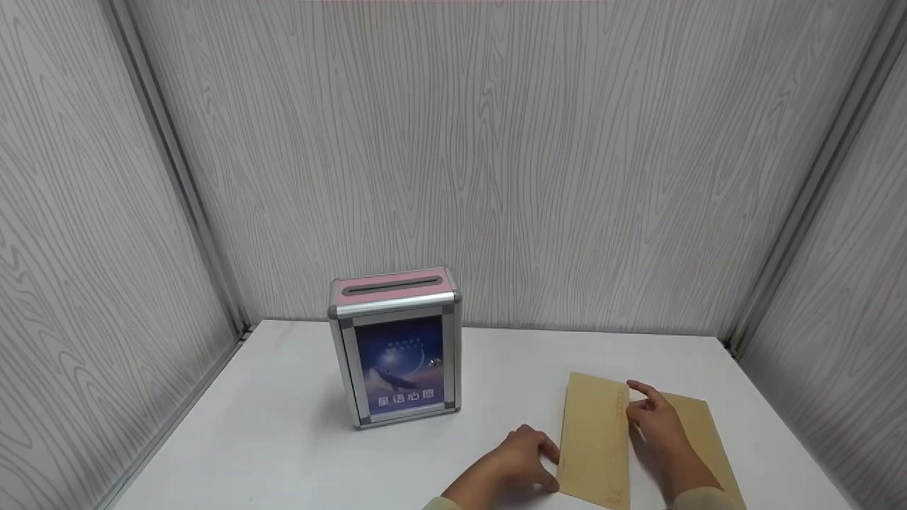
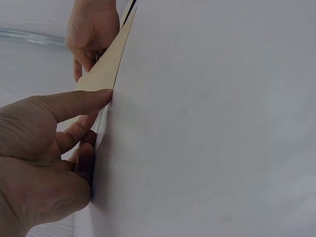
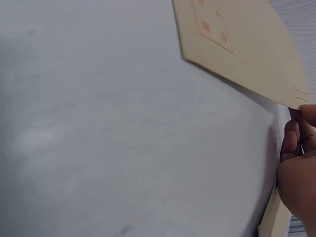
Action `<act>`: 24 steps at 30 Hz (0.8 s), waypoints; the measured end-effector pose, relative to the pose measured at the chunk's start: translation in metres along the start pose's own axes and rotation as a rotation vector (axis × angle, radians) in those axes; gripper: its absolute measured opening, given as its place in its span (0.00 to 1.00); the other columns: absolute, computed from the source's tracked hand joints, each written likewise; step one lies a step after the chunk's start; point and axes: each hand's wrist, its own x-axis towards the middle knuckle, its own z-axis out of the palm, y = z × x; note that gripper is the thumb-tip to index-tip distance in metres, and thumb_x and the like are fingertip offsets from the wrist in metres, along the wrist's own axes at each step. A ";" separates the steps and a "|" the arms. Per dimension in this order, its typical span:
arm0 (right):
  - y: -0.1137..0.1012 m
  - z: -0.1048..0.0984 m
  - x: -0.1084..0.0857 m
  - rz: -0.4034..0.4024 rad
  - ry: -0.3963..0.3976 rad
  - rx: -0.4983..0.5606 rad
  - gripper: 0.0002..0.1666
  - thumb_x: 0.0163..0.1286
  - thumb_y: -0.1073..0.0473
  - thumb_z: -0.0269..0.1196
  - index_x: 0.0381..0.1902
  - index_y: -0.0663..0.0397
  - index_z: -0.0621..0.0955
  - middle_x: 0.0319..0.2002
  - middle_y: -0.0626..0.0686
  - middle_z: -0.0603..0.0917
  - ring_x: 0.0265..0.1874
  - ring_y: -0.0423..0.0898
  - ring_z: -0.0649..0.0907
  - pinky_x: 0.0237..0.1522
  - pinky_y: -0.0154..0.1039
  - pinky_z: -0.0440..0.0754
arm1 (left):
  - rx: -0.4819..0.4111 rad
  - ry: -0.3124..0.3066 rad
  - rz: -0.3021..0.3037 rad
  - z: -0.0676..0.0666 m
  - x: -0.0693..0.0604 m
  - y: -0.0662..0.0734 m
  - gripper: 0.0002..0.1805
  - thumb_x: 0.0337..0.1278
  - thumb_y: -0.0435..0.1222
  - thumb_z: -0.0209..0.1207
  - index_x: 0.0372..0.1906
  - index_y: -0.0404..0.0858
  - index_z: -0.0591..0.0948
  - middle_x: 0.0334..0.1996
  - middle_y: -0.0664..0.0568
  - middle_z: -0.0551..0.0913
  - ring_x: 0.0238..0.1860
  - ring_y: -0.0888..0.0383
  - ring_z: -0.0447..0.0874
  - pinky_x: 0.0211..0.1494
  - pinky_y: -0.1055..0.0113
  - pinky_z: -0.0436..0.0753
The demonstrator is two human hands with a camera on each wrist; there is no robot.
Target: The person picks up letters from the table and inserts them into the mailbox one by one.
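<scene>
A brown paper envelope (image 1: 594, 439) with red print lies lengthwise between the two hands in the head view. My left hand (image 1: 521, 460) holds its left edge near the lower end, thumb and fingers at the rim. My right hand (image 1: 655, 421) pinches its right edge near the top; in the right wrist view the thumb and a finger grip the envelope (image 3: 247, 49) at its edge, slightly lifted off the table. The left wrist view shows the left hand (image 2: 49, 148) with its thumb on the envelope's edge (image 2: 106, 69). A second brown envelope (image 1: 698, 432) lies under the right forearm.
An upright metal-framed box (image 1: 400, 368) with a pink top, a slot and a blue picture door stands on the white table (image 1: 283, 439), left of the hands. Grey wood-patterned panels (image 1: 453, 156) enclose the table at the back and both sides.
</scene>
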 end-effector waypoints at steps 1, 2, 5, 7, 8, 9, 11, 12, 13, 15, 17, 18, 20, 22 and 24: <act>0.000 0.000 0.000 0.002 0.002 0.002 0.37 0.77 0.67 0.57 0.82 0.58 0.66 0.49 0.52 0.86 0.45 0.42 0.81 0.49 0.36 0.79 | -0.001 -0.004 0.000 0.000 0.000 -0.001 0.17 0.47 0.27 0.78 0.43 0.44 0.90 0.48 0.59 0.78 0.56 0.56 0.75 0.74 0.51 0.80; -0.001 0.000 -0.001 0.003 0.003 0.002 0.37 0.77 0.67 0.58 0.82 0.58 0.67 0.48 0.51 0.87 0.45 0.42 0.81 0.49 0.36 0.79 | -0.003 -0.010 0.000 0.000 0.000 -0.001 0.17 0.47 0.27 0.78 0.43 0.45 0.90 0.48 0.59 0.78 0.56 0.56 0.75 0.74 0.51 0.80; -0.001 -0.002 -0.001 0.009 -0.002 -0.002 0.38 0.76 0.65 0.60 0.82 0.58 0.68 0.46 0.48 0.87 0.46 0.41 0.80 0.52 0.37 0.78 | 0.003 -0.027 0.012 -0.001 0.000 -0.002 0.16 0.46 0.28 0.78 0.40 0.45 0.89 0.48 0.60 0.77 0.55 0.58 0.73 0.72 0.54 0.79; -0.003 -0.003 -0.002 0.012 -0.007 -0.005 0.37 0.76 0.64 0.60 0.81 0.58 0.68 0.42 0.46 0.86 0.45 0.42 0.79 0.52 0.38 0.77 | 0.005 -0.035 0.025 -0.001 0.000 -0.003 0.15 0.46 0.28 0.78 0.39 0.46 0.89 0.47 0.61 0.77 0.53 0.60 0.71 0.69 0.59 0.78; -0.003 -0.003 -0.002 0.016 -0.013 -0.007 0.37 0.77 0.64 0.60 0.81 0.58 0.69 0.41 0.46 0.85 0.45 0.42 0.79 0.54 0.40 0.77 | 0.005 -0.039 0.032 -0.001 0.000 -0.004 0.15 0.46 0.28 0.78 0.38 0.46 0.88 0.46 0.61 0.77 0.51 0.61 0.70 0.67 0.61 0.78; -0.004 -0.003 -0.001 0.022 -0.021 -0.006 0.36 0.77 0.63 0.61 0.81 0.58 0.68 0.41 0.46 0.85 0.45 0.43 0.78 0.56 0.42 0.77 | 0.008 -0.040 0.038 -0.002 0.000 -0.004 0.15 0.46 0.28 0.79 0.38 0.46 0.88 0.45 0.61 0.77 0.50 0.62 0.69 0.64 0.63 0.77; -0.006 -0.002 0.000 0.029 -0.034 -0.004 0.36 0.78 0.62 0.61 0.81 0.58 0.68 0.41 0.46 0.85 0.46 0.43 0.79 0.62 0.48 0.76 | 0.012 -0.042 0.050 -0.003 0.000 -0.006 0.15 0.45 0.28 0.79 0.37 0.45 0.87 0.43 0.61 0.76 0.48 0.63 0.67 0.60 0.66 0.76; -0.008 -0.001 0.000 0.028 -0.040 -0.005 0.36 0.79 0.62 0.60 0.81 0.58 0.68 0.41 0.46 0.85 0.46 0.44 0.79 0.64 0.50 0.76 | 0.016 -0.043 0.053 -0.004 0.000 -0.006 0.15 0.45 0.28 0.79 0.37 0.45 0.87 0.43 0.61 0.76 0.47 0.63 0.67 0.59 0.67 0.75; -0.009 0.000 0.000 0.030 -0.047 -0.001 0.36 0.79 0.62 0.60 0.82 0.58 0.68 0.42 0.47 0.85 0.47 0.44 0.79 0.66 0.51 0.75 | 0.021 -0.044 0.055 -0.006 0.000 -0.007 0.16 0.45 0.28 0.79 0.37 0.45 0.86 0.42 0.60 0.75 0.47 0.63 0.67 0.58 0.67 0.75; -0.010 0.002 0.001 0.022 -0.057 0.003 0.36 0.78 0.62 0.60 0.82 0.58 0.68 0.44 0.48 0.86 0.48 0.44 0.80 0.67 0.50 0.75 | 0.036 -0.046 0.055 -0.007 0.001 -0.007 0.16 0.45 0.28 0.79 0.37 0.45 0.86 0.42 0.60 0.75 0.47 0.62 0.67 0.58 0.67 0.75; -0.011 0.003 0.001 0.010 -0.059 0.010 0.36 0.78 0.64 0.60 0.81 0.60 0.69 0.44 0.48 0.86 0.47 0.44 0.80 0.63 0.46 0.76 | 0.051 -0.053 0.057 -0.009 0.002 -0.008 0.16 0.45 0.29 0.79 0.36 0.46 0.86 0.41 0.61 0.75 0.48 0.62 0.68 0.59 0.66 0.75; -0.011 0.002 0.001 0.006 -0.062 0.012 0.36 0.77 0.64 0.60 0.81 0.60 0.69 0.44 0.48 0.85 0.47 0.44 0.79 0.61 0.43 0.76 | 0.058 -0.058 0.058 -0.009 0.002 -0.008 0.16 0.45 0.29 0.79 0.36 0.46 0.85 0.41 0.61 0.75 0.48 0.62 0.69 0.60 0.66 0.75; -0.011 0.001 0.001 -0.010 -0.070 0.016 0.36 0.77 0.66 0.61 0.81 0.63 0.68 0.42 0.46 0.86 0.45 0.42 0.80 0.55 0.37 0.77 | 0.071 -0.071 0.065 -0.009 0.002 -0.008 0.15 0.46 0.30 0.79 0.36 0.46 0.85 0.41 0.61 0.75 0.49 0.62 0.69 0.62 0.65 0.75; -0.011 0.000 0.002 -0.031 -0.076 0.033 0.36 0.76 0.68 0.61 0.80 0.66 0.68 0.39 0.44 0.86 0.41 0.40 0.80 0.48 0.33 0.77 | 0.078 -0.087 0.076 -0.009 0.002 -0.009 0.15 0.46 0.30 0.80 0.37 0.46 0.85 0.41 0.62 0.75 0.48 0.63 0.70 0.65 0.64 0.74; -0.013 -0.002 0.002 -0.062 -0.086 0.035 0.36 0.76 0.70 0.61 0.79 0.68 0.68 0.36 0.42 0.86 0.37 0.37 0.79 0.42 0.31 0.77 | 0.080 -0.106 0.090 -0.009 0.002 -0.010 0.16 0.47 0.31 0.80 0.38 0.46 0.85 0.41 0.62 0.75 0.48 0.65 0.70 0.65 0.65 0.74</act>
